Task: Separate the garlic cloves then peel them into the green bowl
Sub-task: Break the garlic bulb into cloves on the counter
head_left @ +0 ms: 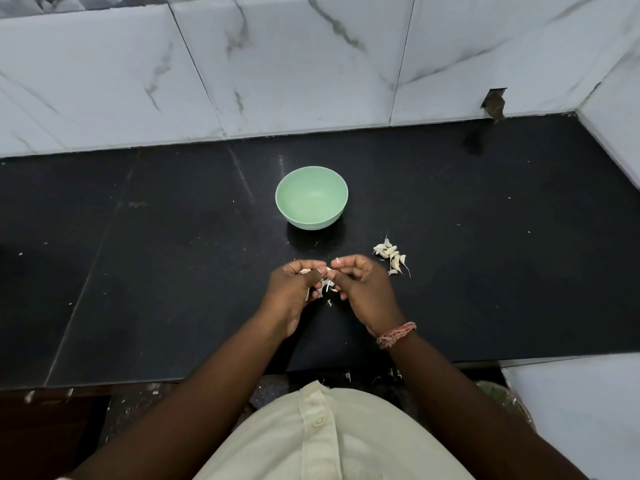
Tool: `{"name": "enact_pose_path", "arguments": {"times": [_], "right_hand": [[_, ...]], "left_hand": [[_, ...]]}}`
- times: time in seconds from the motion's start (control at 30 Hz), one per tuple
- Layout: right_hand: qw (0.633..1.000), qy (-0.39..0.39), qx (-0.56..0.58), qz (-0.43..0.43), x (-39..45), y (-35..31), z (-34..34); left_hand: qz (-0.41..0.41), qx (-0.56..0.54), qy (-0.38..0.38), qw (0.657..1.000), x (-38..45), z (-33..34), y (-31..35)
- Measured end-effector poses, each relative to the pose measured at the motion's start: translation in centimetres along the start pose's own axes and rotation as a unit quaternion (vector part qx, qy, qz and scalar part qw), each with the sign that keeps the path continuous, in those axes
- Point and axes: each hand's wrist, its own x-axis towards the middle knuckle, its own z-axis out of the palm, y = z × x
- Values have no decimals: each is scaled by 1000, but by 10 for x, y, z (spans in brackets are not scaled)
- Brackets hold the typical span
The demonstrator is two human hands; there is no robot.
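Observation:
An empty pale green bowl (pixel 311 199) stands on the black counter (pixel 485 237), a little beyond my hands. My left hand (pixel 294 289) and my right hand (pixel 363 289) meet above the counter's near half. Between their fingertips they pinch the rest of a garlic bulb (pixel 327 280), of which only white bits and papery skin show. A small pile of several separated, unpeeled cloves (pixel 391 256) lies on the counter just right of my right hand.
White marble-patterned wall tiles (pixel 277 64) rise behind the counter and along its right side. A dark hole in the tiles (pixel 493 105) sits at the back right. Tiny skin flakes (pixel 329 303) dot the counter. The counter's front edge runs just under my forearms.

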Motion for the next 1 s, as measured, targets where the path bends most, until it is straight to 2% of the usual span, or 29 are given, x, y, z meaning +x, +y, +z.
{"name": "enact_pose_path", "arguments": {"times": [0.1,0.23,0.5,0.6,0.9,1.0], "right_hand": [[998,-17,-55,-39,1,-1,-1],[966,-22,-231,-114,1,-2,-8],[955,27,-278,-105,4,-7,-5],[929,75,-338,-134,4,-9,-3],[979,14,-174,-108,3,-1,5],[989,32,-126,-65,3,-2,2]], "left_hand": [[-11,-12,-1,1000,-1,3,0],[11,2,23,1000,1,2,6],[-11,-66,-19,998,4,2,13],[-22,-85,-18,996,5,1,12],[-26,-58,-34,997,5,-1,6],[-33,-47,-26,998,5,-1,3]]}}
